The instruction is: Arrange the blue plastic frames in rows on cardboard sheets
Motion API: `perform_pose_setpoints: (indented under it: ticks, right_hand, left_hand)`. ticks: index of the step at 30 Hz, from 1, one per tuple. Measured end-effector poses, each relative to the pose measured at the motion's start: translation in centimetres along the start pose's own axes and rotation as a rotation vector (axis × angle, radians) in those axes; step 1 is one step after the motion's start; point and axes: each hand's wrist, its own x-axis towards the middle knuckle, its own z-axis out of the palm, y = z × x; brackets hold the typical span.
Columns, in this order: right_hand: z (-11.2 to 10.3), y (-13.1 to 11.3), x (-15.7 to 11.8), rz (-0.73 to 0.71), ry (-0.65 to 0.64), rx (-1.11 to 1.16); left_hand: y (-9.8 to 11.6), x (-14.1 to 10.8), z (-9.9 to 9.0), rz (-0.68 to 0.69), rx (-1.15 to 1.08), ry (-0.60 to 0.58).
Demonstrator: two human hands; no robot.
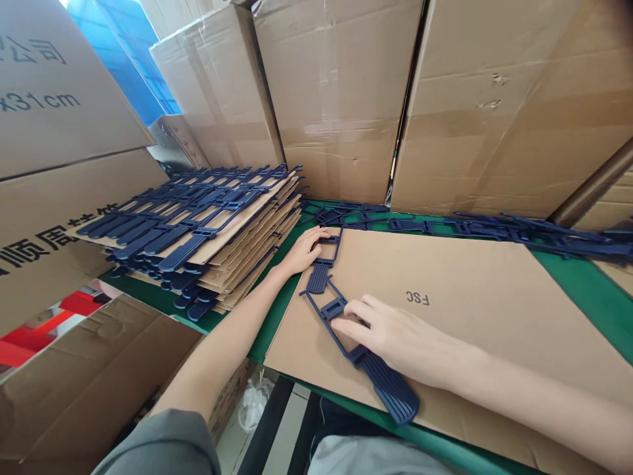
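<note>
A flat brown cardboard sheet [459,277] printed "FSC" lies in front of me. On its left edge rests a dark blue plastic frame [320,278] with a ribbed paddle end; my left hand [302,252] has its fingers curled over the far part. Nearer to me is a second dark blue plastic frame [393,389], slanted, its ribbed paddle towards my body. The thumb and fingers of my right hand [383,324] are bent round its middle section. The fingertips of both hands are partly hidden.
At left stands a stack of cardboard sheets [237,277] layered with rows of similar blue frames [185,211]. More blue pieces [475,229] lie along the back of the green table [558,270]. Large cartons [331,99] wall off the back; others stand at left.
</note>
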Motion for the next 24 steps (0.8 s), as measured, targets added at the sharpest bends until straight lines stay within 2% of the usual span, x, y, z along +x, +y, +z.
perform_pose_setpoints:
  ticks: [3, 7, 11, 14, 18, 24]
  right_hand:
    - [0.5, 1.4, 1.7, 0.047, -0.028, -0.065]
    - [0.9, 3.0, 4.9, 0.022, -0.08, -0.149]
    - [0.0, 2.9, 7.6, -0.025, -0.106, -0.145]
    - [-0.3, 2.2, 8.7, -0.024, -0.091, -0.124]
    - [0.9, 1.6, 8.9, 0.033, -0.036, -0.064]
    - [3.4, 2.2, 8.8, 0.175, 0.165, 0.011]
  left_hand:
    - [0.1, 0.0, 0.0, 0.008, -0.002, 0.01]
    - [0.1, -0.1, -0.1, 0.017, 0.006, 0.021]
    - [0.2, -0.1, -0.2, 0.03, 0.01, 0.028]
    - [0.3, 0.0, -0.2, 0.029, 0.005, 0.04]
    - [0.4, 0.0, -0.2, 0.028, -0.018, 0.053]
    - [0.1, 0.2, -0.2, 0.015, -0.085, 0.059]
